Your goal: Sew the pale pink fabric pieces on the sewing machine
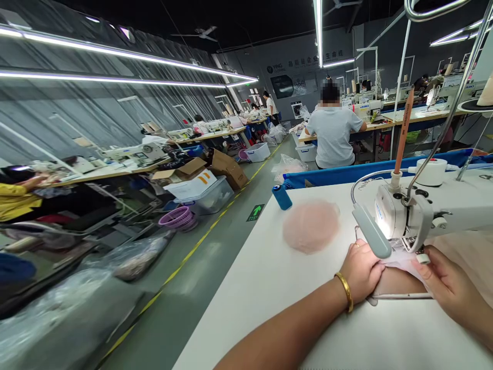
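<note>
My left hand (360, 272), with a gold bangle on the wrist, is closed on a thin piece of pink fabric (400, 280) just left of the sewing machine head (400, 216). My right hand (449, 282) pinches the same fabric from the right, close under the presser foot (418, 254). The machine lamp (372, 231) hangs over my left fingers. A round stack of pink fabric pieces (311, 226) lies on the white table (277, 288) beyond my left hand. A blue thread spool (282, 197) stands further back.
A person in a grey shirt (333, 136) sits at the bench ahead. An aisle (215, 241) with a yellow line runs on the left, lined with boxes, a purple basket (177, 218) and more sewing benches. A roll of white tape (431, 171) sits on the machine.
</note>
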`<state>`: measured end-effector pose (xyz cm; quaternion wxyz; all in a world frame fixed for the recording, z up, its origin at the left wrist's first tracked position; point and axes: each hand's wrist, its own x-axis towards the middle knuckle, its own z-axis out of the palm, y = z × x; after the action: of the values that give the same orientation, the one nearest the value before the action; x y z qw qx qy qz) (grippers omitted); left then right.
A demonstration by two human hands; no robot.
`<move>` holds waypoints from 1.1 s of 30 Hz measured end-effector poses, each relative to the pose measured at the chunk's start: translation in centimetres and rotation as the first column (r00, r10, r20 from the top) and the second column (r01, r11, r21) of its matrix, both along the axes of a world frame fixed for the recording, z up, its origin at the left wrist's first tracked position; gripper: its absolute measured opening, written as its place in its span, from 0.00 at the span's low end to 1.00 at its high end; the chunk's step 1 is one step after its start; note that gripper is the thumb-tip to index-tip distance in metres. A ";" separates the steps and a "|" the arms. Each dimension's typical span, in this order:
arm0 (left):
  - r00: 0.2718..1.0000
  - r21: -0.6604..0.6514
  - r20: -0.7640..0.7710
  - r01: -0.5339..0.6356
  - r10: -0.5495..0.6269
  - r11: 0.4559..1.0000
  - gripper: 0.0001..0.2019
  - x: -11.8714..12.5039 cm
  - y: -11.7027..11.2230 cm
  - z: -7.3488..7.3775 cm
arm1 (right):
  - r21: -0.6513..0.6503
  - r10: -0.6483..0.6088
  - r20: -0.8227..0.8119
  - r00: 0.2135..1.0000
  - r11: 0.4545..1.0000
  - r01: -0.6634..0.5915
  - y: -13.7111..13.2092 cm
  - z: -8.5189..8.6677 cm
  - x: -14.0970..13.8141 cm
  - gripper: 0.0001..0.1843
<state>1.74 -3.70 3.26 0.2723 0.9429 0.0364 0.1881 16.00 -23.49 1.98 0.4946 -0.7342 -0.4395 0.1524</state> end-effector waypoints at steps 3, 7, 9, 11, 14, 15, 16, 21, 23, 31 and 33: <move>1.000 0.033 0.016 -0.015 0.014 0.999 0.04 0.1 0.1 -0.2 | -0.011 0.005 0.039 0.999 1.000 -0.005 0.1 0.4 -0.4 0.16; 0.999 0.028 0.035 -0.018 0.017 0.999 0.07 0.2 0.2 -0.2 | 0.008 0.002 0.109 0.994 1.000 -0.003 0.4 0.3 -1.0 0.17; 0.998 0.023 0.055 -0.004 0.003 1.000 0.06 0.2 0.2 -0.2 | -0.013 -0.014 0.198 0.980 1.000 0.017 0.5 0.0 -1.1 0.16; 0.998 0.028 0.067 0.011 -0.013 1.000 0.06 0.2 0.1 -0.2 | -0.039 0.009 0.336 0.942 0.999 0.004 0.6 -0.4 -1.1 0.14; 0.999 0.024 0.048 0.013 -0.014 1.000 0.06 0.2 0.2 -0.3 | -0.013 0.019 0.496 0.868 1.000 -0.015 0.7 -0.7 -0.9 0.13; 0.999 0.018 0.035 0.010 -0.010 1.000 0.05 0.2 0.2 -0.4 | 0.017 -0.004 0.500 0.866 1.000 -0.005 0.7 -0.6 -0.8 0.15; 1.000 0.011 0.025 0.004 -0.004 1.000 0.05 0.3 0.2 -0.4 | 0.041 -0.035 0.473 0.881 0.999 0.017 0.7 -0.5 -0.8 0.15; 1.000 -0.016 0.017 0.004 -0.004 1.000 0.05 0.4 0.2 -0.4 | -0.012 -0.164 0.114 0.980 0.986 0.167 0.9 -0.2 -0.9 0.15; 1.000 -0.008 0.011 -0.001 0.001 1.000 0.06 0.4 0.2 -0.4 | -0.008 -0.188 0.012 0.982 0.982 0.188 1.1 -0.3 -1.0 0.17; 0.999 -0.042 0.041 0.010 -0.008 0.999 0.08 0.5 0.2 -0.4 | 0.055 -0.124 0.025 0.992 0.991 0.122 1.2 0.1 -1.2 0.19; 0.998 0.004 0.051 0.036 -0.037 0.999 0.09 0.4 0.3 -0.5 | 0.052 -0.098 0.082 0.992 0.994 0.094 1.0 0.0 -1.0 0.19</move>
<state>2.16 -3.37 2.80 0.2751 0.9388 0.0119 0.2072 15.01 -22.51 1.98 0.4998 -0.7481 -0.4279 0.0865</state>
